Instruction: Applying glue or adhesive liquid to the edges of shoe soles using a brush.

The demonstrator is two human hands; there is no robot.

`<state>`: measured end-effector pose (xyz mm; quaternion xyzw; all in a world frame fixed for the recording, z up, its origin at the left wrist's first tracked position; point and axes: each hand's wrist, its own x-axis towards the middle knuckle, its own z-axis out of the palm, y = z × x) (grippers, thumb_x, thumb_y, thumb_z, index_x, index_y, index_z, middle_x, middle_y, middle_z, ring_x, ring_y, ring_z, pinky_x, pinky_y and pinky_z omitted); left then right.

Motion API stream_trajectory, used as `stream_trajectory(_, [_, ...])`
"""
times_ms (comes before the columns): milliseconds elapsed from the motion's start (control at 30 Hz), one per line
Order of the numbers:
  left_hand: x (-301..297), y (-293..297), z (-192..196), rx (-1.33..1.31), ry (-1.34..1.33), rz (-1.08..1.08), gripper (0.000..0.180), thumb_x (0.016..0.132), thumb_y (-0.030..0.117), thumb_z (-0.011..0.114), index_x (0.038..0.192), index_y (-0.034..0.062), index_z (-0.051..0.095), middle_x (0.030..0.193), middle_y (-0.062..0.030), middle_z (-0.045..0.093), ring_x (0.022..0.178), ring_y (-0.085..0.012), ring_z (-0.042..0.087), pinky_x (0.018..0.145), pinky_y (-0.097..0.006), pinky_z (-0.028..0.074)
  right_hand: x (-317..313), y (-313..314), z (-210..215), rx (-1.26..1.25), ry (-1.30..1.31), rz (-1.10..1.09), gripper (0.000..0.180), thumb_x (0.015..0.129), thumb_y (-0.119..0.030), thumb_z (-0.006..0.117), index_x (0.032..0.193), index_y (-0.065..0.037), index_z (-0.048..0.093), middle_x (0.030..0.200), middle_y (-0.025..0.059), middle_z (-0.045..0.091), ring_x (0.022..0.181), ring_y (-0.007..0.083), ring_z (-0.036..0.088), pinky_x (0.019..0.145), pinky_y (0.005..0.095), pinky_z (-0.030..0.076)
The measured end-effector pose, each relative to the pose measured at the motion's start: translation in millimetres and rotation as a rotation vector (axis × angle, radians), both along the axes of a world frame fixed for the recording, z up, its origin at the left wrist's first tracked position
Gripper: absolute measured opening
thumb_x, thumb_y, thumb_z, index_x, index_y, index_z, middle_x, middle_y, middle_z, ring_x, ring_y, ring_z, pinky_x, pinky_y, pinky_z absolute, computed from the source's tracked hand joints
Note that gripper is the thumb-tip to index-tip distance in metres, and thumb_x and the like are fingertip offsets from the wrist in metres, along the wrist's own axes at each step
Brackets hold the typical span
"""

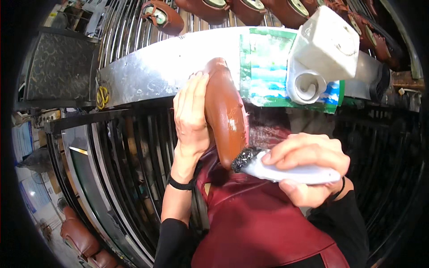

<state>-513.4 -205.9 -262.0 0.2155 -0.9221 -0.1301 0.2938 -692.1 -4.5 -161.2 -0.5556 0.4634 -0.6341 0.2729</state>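
clearly, the largest thing here is one roller rack [120, 31] of metal bars, beyond the worktop's far edge; at least four brown shoes [250, 11] line up on it, with more crowded toward the upper right, too bunched to count. one silvery worktop [147, 71] runs in front of it, bowed by the lens. one dark red apron [263, 219] covers the person's front, below the worktop's near edge. down at the lower left sit at least two more brown shoes [80, 234].

on the worktop's right half lies one printed sheet [268, 67] in green, white and blue, its near border reaching the near edge; it carries a little small print, mostly washed out by glare. one boxy white container [326, 44] stands over the sheet's right part, a faint round mark on its face and a round white mouth toward the person.

one glossy brown shoe [225, 111] crosses the worktop's near edge left of the sheet, one end over the top, the other toward the apron. the left hand [191, 109] is pressed along its left side, fingers extended. the right hand [308, 161] is closed around one brush [268, 169] with a white handle, its black bristles touching the shoe's near end. one pair of yellow scissors [103, 96] hangs at the worktop's left end. smallest are two black wristbands [180, 184], one per wrist.
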Motion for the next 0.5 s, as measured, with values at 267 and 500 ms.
stream_trajectory(267, [-23.9,-39.4,56.0,0.321,-0.082,-0.056,0.077,0.077,0.028,0.084,0.143,-0.0029,0.059,0.137,-0.0231,0.067,0.127,-0.0418,0.063,0.110,-0.046,0.047,-39.8,-57.1,26.9,-0.196,0.226,-0.010,0.025,0.076,-0.012,0.075,0.094,0.003,0.069,0.092,0.0233,0.077,0.069,0.0288,0.072,0.064,0.0370,0.059])
stream_trajectory(500, [-26.2,-88.4,53.3,0.700,0.029,-0.176,0.094,0.061,-0.002,0.096,0.146,-0.0005,0.055,0.136,-0.0173,0.068,0.125,-0.0311,0.068,0.103,-0.042,0.056,-72.1,-87.2,-42.2,-0.085,0.227,-0.178,0.028,0.072,0.002,0.073,0.100,0.007,0.072,0.097,0.0211,0.078,0.089,0.0286,0.077,0.081,0.0378,0.062])
